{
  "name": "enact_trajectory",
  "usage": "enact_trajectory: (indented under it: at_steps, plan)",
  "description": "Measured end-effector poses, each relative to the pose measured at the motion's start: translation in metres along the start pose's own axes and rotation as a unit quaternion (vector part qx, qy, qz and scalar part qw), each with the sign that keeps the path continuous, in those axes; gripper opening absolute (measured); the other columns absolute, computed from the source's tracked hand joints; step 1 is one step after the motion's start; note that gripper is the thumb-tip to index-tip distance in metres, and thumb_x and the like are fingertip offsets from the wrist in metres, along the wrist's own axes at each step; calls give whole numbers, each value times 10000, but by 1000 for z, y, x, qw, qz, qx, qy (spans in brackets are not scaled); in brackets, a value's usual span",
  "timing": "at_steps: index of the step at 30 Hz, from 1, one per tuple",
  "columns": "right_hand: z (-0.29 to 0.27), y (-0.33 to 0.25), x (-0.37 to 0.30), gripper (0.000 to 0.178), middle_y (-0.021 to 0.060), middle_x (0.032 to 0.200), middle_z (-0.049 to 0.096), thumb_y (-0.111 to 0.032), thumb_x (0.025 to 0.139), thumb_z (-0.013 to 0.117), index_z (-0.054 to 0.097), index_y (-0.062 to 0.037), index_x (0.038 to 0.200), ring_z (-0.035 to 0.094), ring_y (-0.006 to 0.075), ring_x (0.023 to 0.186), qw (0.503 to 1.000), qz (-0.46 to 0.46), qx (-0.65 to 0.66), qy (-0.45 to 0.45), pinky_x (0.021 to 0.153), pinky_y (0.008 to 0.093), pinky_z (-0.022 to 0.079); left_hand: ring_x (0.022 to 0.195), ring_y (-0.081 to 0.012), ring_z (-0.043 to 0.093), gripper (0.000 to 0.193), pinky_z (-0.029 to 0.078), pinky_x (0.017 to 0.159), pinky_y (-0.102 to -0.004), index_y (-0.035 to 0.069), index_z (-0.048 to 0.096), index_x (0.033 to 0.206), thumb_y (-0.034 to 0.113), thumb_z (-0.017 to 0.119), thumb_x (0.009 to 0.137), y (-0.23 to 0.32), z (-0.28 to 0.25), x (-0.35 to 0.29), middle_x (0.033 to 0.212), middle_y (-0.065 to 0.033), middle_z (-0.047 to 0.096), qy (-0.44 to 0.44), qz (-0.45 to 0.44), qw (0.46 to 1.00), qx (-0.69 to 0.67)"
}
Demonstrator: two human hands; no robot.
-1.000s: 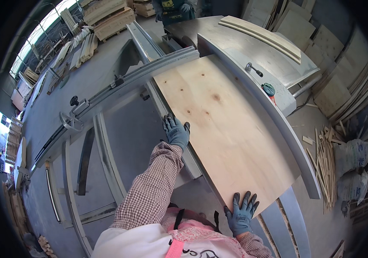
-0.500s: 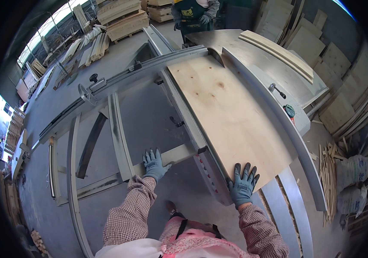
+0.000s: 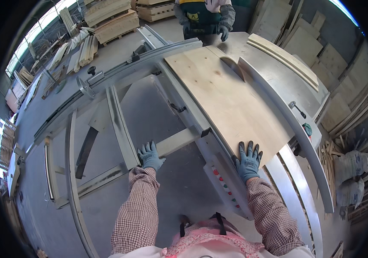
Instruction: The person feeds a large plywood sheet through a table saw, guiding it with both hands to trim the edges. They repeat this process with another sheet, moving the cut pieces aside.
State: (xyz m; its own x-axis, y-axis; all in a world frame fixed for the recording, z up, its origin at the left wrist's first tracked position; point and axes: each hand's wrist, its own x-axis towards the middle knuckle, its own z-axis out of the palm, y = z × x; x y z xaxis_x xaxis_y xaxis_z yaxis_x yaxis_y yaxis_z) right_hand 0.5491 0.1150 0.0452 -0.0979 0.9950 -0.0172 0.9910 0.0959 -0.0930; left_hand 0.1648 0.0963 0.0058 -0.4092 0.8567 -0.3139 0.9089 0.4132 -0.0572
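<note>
A large pale plywood board with a few knots lies on the sliding table saw, its far end around the curved saw blade guard or blade. A thin line runs from there to the board's far edge. My right hand, in a blue-grey glove with dark fingertips, rests on the board's near left corner, fingers spread. My left hand, gloved alike, lies with outstretched fingers on the grey crossbar of the saw's outrigger frame. Along the board's right side runs the long metal fence.
Beyond the saw stands a person in gloves and a dark green apron. Two narrow wood strips lie on the metal outfeed table. Coloured buttons line the machine's near side. Timber stacks stand at far left; offcuts and white sacks at right.
The board and sliding frame have moved forward, the board's far end now passing the blade. Both my hands have travelled forward with them. The other person has come closer to the saw.
</note>
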Motion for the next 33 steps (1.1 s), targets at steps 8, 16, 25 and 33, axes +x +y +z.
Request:
enact_trajectory:
  at_steps: [8,16,25,33]
  plan:
    - [2,-2,-1,669,193,1522,136,-466,878,502,261,-226,1455,58,435,1398,1000,8,-18,-7,1110,571,14,1385,-314,183,987,37,1122,-533,139,200,1445,494,727,691,-2,5,3,1482,-111,260,17,6,1000,-17]
    - [4,1,-4,679,180,1526,133,-464,875,500,245,-230,1459,58,427,1401,1000,5,-10,3,1114,564,7,1377,-278,213,990,64,1132,-499,148,215,1438,485,748,675,-2,7,2,1455,-101,295,29,-2,1000,-6]
    - [12,3,-4,650,168,1528,132,-491,890,457,253,-244,1455,60,423,1401,1000,14,5,14,1117,558,14,1343,-263,275,961,75,1135,-465,127,263,1412,450,773,665,-6,11,11,1394,-119,360,50,29,996,-71]
    - [17,5,-13,618,187,1514,167,-435,917,449,274,-174,1448,97,392,1404,998,15,4,58,1141,488,74,1349,-230,274,972,87,1133,-469,154,237,1425,498,747,673,-9,24,16,1412,-84,353,59,37,997,-45]
